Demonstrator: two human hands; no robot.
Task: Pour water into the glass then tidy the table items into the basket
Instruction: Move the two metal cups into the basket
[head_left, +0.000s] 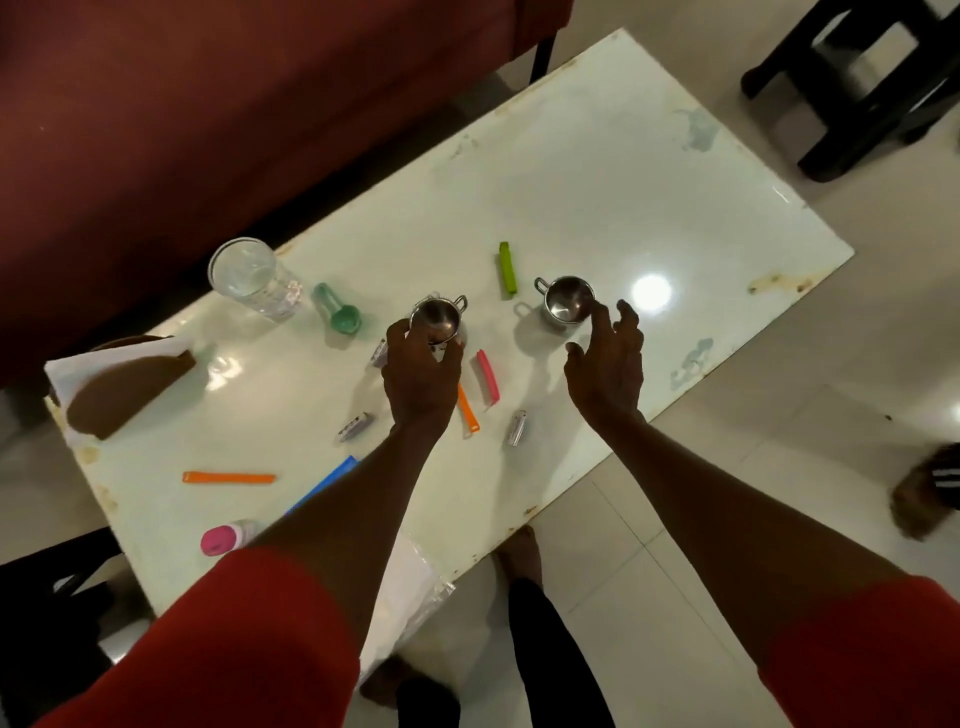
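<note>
My left hand (421, 376) grips a small steel pot (437, 315) near the middle of the white table (597, 171). My right hand (608, 364) hovers with spread fingers just right of a second small steel pot (566, 302), fingertips close to its rim. A clear glass (249, 273) stands at the far left edge. Scattered on the table lie a green clip (507, 268), a pink clip (488, 375), two orange clips (228, 477) (467, 408), a teal scoop (340, 312) and small silver batteries (517, 427) (355, 426). No basket is in view.
A brown napkin holder with white napkins (124, 387) sits at the table's left end. A pink-capped bottle (226, 538) and a blue strip (332, 480) lie near the front edge beside clear plastic (410, 582). A maroon sofa (208, 104) borders the far side; a dark stool (872, 88) stands top right.
</note>
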